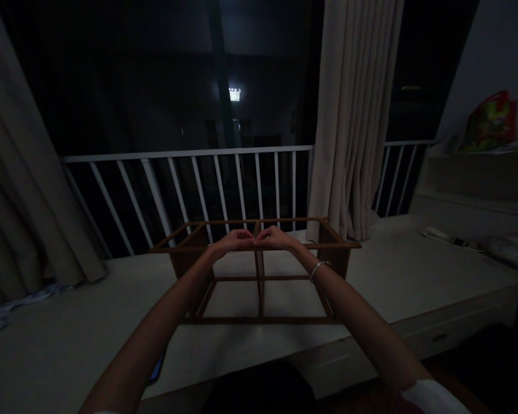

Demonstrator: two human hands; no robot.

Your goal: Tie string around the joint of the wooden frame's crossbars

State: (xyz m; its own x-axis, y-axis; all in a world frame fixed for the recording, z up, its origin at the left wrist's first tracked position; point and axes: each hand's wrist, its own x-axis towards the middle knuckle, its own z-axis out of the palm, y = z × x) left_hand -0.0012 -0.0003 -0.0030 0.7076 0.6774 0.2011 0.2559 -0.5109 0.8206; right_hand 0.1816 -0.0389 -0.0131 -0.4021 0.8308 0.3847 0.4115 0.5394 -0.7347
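A brown wooden frame [336, 244], open like a small shelf skeleton with a centre divider, stands on a pale raised platform [392, 276] by the window. My left hand [235, 238] and my right hand [273, 237] meet at the middle of the frame's near top rail, fingers curled down over it where the divider joins. The fingertips of both hands nearly touch each other. A silver bangle [319, 267] circles my right wrist. The room is dim, so the exact grip is hard to read.
A white railing [190, 154] runs behind the frame before a dark window. Beige curtains hang at left [21, 190] and right of centre [354, 115]. A colourful bag [490, 121] sits on a ledge at right. Small items lie on the platform at right [453, 238].
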